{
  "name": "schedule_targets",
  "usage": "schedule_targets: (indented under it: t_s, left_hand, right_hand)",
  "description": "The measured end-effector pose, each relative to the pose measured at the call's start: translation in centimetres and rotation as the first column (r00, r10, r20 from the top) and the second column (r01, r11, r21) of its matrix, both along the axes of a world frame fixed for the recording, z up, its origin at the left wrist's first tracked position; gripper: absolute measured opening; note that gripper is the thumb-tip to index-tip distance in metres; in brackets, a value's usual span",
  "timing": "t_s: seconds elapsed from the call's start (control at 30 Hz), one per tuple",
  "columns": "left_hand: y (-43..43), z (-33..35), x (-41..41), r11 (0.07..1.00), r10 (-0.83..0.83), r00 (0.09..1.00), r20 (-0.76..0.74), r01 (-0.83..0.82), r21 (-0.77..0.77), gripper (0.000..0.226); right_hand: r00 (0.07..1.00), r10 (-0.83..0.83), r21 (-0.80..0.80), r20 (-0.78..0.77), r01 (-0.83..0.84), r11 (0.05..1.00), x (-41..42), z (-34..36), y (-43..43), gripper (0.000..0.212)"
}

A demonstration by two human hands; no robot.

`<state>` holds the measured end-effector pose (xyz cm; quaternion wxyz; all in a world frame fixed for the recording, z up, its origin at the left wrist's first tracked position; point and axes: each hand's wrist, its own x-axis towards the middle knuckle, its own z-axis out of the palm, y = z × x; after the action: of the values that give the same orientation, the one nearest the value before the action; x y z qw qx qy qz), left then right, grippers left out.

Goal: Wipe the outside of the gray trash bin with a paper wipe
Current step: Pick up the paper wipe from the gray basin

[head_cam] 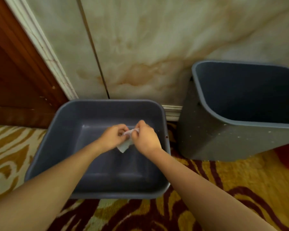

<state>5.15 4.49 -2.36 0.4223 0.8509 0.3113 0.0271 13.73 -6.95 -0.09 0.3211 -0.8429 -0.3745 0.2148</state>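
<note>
Head view. Two gray trash bins on patterned carpet, against a marbled wall. Nearer bin sits directly below the camera, open top up, inside bare. Second bin stands to its right, just apart, its outer side speckled with pale spots. Brown wooden door frame at left.

Both forearms reach over the nearer bin's opening. Left hand and right hand are close together, fingers pinched on a small white paper wipe held between them. The wipe is crumpled at the top; a loose corner hangs down. It touches neither bin.
</note>
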Motion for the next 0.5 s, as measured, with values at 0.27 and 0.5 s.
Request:
schedule_targets:
  t_s: [0.27, 0.5]
  left_hand:
    - [-2.5, 10.8, 1.6, 0.901, -0.362, 0.926, -0.103, 0.376, 0.216, 0.009]
    - [-9.8, 16.5, 1.5, 0.816, -0.561, 0.804, -0.195, 0.577, 0.029, 0.014]
  right_hand:
    - [0.967, -0.056, 0.222, -0.249, 0.113, 0.968, 0.3, 6.2, -6.9, 0.021]
    - [0.888, -0.053, 0.282, -0.457, 0.201, 0.938, 0.6, 9.1, -16.7, 0.017]
